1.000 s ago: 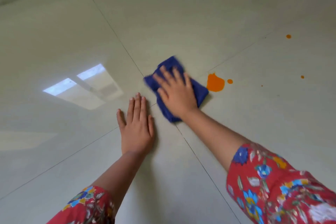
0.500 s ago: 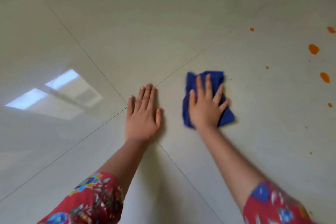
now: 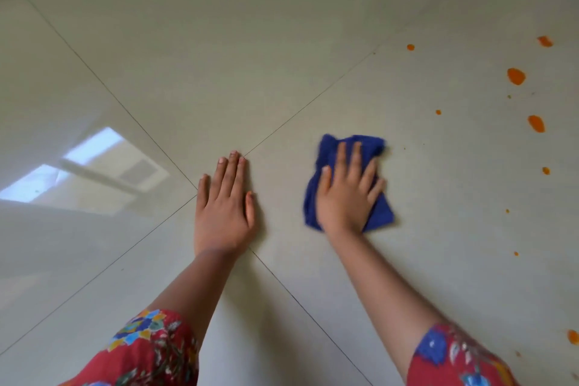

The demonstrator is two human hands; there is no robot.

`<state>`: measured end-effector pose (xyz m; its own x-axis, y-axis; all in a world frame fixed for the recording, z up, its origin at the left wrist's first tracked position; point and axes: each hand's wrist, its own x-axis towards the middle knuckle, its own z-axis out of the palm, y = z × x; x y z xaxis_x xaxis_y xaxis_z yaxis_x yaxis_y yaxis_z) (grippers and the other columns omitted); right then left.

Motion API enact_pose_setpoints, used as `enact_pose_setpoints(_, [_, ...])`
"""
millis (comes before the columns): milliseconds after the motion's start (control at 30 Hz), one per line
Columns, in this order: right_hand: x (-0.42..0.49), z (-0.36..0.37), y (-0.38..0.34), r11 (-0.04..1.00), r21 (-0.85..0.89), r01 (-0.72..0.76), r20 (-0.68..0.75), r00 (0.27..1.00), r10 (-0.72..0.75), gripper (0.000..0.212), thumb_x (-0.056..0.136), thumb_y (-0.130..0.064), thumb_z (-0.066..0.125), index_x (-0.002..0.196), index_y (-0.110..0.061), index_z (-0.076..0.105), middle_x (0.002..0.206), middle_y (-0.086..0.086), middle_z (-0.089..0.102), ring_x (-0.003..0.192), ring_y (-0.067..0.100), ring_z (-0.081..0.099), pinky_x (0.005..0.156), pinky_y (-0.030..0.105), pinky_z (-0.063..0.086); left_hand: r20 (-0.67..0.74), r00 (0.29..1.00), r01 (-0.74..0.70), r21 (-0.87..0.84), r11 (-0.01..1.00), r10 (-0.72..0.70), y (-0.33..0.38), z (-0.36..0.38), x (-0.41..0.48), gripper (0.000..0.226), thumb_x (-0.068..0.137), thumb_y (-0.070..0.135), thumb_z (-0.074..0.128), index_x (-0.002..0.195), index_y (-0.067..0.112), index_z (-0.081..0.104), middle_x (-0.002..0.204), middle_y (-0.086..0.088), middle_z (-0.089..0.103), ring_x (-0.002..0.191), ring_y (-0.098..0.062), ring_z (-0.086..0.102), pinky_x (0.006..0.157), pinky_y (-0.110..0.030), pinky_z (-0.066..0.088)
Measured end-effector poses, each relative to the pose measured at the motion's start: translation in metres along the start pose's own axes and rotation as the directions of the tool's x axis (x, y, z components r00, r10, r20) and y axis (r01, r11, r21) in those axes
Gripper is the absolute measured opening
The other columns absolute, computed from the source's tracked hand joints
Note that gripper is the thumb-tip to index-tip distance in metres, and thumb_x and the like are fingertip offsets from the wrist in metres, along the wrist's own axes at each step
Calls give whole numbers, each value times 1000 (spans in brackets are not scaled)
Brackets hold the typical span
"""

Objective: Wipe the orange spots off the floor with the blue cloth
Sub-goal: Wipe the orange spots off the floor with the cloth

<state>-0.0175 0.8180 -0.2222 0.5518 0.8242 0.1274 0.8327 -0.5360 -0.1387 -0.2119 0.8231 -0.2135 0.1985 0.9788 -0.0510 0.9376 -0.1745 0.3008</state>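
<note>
- Plants left hand flat on the floor, palm down, fingers straight and close together, arm stretched forward, beside the crossing of tile seams.
- Presses right hand palm down on the blue cloth, fingers straight and spread, not curled round it.
- Has the cloth lying bunched on the floor, right of the left hand, apart from it.
- Shows orange spots scattered farther right, apart from the cloth.
</note>
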Motion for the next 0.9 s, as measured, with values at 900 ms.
enact_pose_setpoints(900, [119,-7,99,987,-44,-155,121,980,159,52,101,-49,30,152,-39,23,162,-8,14,147,32,15,116,54,12,-9,1000,7,-25,1000,-8,-2,1,-2,62,94,33,22,155,23,15,162,8,10,149,-8,3,121,-36,5])
